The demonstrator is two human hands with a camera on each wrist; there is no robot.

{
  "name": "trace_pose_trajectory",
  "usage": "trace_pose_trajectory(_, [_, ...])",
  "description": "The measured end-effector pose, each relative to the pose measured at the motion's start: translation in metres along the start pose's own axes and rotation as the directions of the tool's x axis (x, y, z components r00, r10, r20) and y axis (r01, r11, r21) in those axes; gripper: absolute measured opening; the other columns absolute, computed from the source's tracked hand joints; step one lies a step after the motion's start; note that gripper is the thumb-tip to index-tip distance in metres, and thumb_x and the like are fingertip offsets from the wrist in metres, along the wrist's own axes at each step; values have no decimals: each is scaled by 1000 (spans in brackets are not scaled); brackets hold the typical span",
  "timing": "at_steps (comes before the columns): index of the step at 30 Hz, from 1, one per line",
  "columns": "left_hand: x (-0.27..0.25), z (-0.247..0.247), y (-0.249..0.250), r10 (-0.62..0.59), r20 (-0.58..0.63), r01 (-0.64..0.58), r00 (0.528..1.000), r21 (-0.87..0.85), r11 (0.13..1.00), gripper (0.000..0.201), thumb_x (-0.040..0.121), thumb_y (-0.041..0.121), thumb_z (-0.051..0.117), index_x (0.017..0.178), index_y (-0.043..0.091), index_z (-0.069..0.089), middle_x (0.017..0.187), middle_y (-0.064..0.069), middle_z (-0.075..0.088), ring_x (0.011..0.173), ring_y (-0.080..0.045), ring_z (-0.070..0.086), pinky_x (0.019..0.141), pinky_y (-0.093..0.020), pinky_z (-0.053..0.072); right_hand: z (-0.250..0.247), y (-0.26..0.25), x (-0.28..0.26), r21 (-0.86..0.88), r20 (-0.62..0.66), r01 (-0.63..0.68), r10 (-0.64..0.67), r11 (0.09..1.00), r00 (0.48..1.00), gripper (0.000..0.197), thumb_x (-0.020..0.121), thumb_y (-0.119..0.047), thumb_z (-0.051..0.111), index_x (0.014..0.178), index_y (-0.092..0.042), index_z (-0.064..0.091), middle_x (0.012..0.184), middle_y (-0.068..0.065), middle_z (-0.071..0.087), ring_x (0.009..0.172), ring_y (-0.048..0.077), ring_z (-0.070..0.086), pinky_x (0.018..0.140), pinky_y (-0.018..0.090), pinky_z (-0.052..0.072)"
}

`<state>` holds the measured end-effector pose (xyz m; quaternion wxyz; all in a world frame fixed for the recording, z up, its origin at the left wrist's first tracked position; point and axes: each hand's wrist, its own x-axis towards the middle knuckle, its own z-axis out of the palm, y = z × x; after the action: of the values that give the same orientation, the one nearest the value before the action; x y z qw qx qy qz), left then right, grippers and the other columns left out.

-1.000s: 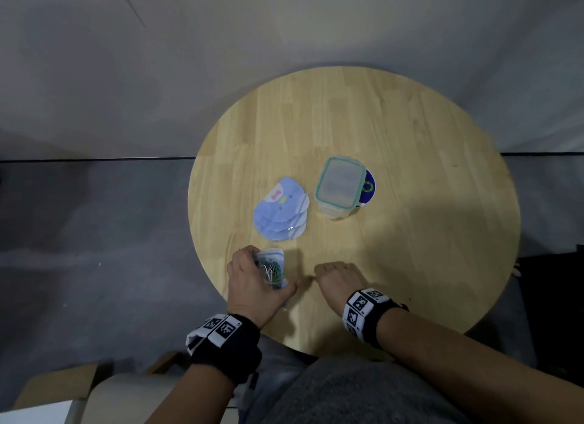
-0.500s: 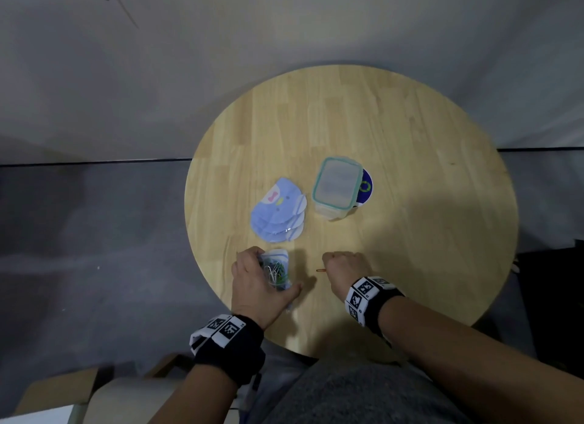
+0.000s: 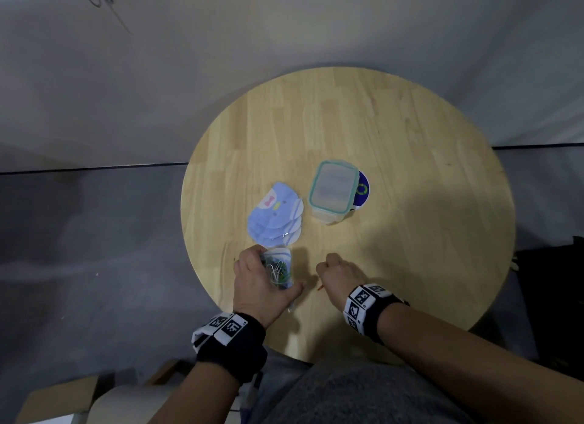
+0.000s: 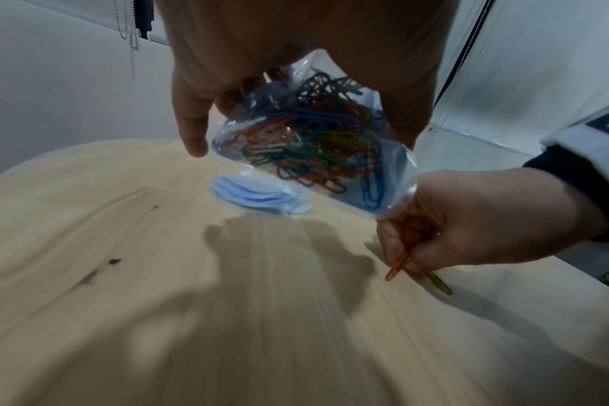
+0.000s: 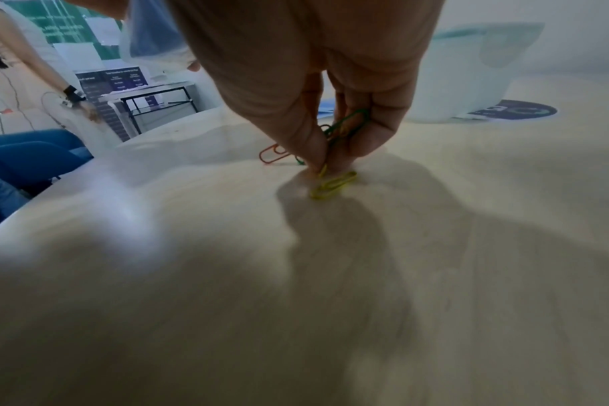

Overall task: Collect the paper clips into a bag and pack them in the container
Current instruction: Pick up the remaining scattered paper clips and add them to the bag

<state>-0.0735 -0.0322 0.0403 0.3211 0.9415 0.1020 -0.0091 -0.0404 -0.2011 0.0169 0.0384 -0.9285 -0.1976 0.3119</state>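
My left hand [image 3: 259,281] grips a clear plastic bag [image 3: 278,268] filled with several coloured paper clips [image 4: 313,142], held just above the near edge of the round wooden table [image 3: 410,139]. To its right my right hand [image 3: 338,272] is curled, fingertips down on the wood, pinching paper clips: a green one [image 5: 348,123] between the fingers and a yellow one [image 5: 334,182] against the table. An orange clip [image 5: 273,153] sticks out beside that hand. The container [image 3: 333,191], a small clear box with a teal-rimmed lid on, stands further back.
A fanned stack of light blue bags [image 3: 276,216] lies left of the container. A dark blue round sticker [image 3: 363,191] shows under the container's right side. Cardboard boxes [image 3: 63,398] sit on the floor by my left arm.
My right hand has gone from lying flat on the table to curling over and pinching clips, shifting slightly right. The left hand has kept its hold on the bag.
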Motion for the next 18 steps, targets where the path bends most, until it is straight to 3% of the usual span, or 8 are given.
trace_pose_trajectory(4, [3,0,1,-5,19,5,1000,-2,1000,88,45,53,79,108,5,42,102,-8,44,96,-29,46,82,-40,45,-6,4,1,76,2,-8,8,997,1000,30,84,3,44,112,-3,54,117,18,53,105,37,56,86,40,46])
trace_pose_trajectory(7, [6,1,2,4,24,-4,1000,10,1000,88,45,43,88,109,3,43,103,-9,45,97,-29,45,83,-39,43,-11,13,7,281,8,-81,82,956,997,23,79,3,49,97,-5,61,105,15,63,96,32,60,78,31,46])
trace_pose_trajectory(10, [8,3,4,2,32,-2,999,13,1000,90,43,46,86,110,4,43,103,-10,46,97,-29,45,83,-39,44,-30,22,10,625,-97,-143,258,767,961,14,71,1,59,71,-11,66,82,9,70,78,25,63,62,22,40])
trace_pose_trajectory(13, [11,7,10,-10,35,9,999,17,1000,92,41,53,79,110,4,43,103,-10,47,95,-30,45,80,-41,46,-74,17,5,782,-238,-6,306,623,922,10,64,5,67,66,-5,68,63,-1,64,60,12,55,53,14,40])
trace_pose_trajectory(15, [13,10,16,6,26,-7,1000,11,1000,93,40,59,74,110,5,43,103,-9,47,93,-30,45,77,-39,45,-106,7,-3,729,-287,75,204,681,936,10,66,7,63,68,-1,68,61,-2,61,60,12,56,55,16,43])
trace_pose_trajectory(18, [18,13,27,32,29,-32,999,10,999,90,43,64,69,110,11,41,102,-6,45,92,-29,43,73,-40,44,-131,-8,-7,407,-217,63,29,911,976,11,75,3,53,73,-3,63,80,12,65,80,28,60,68,32,49])
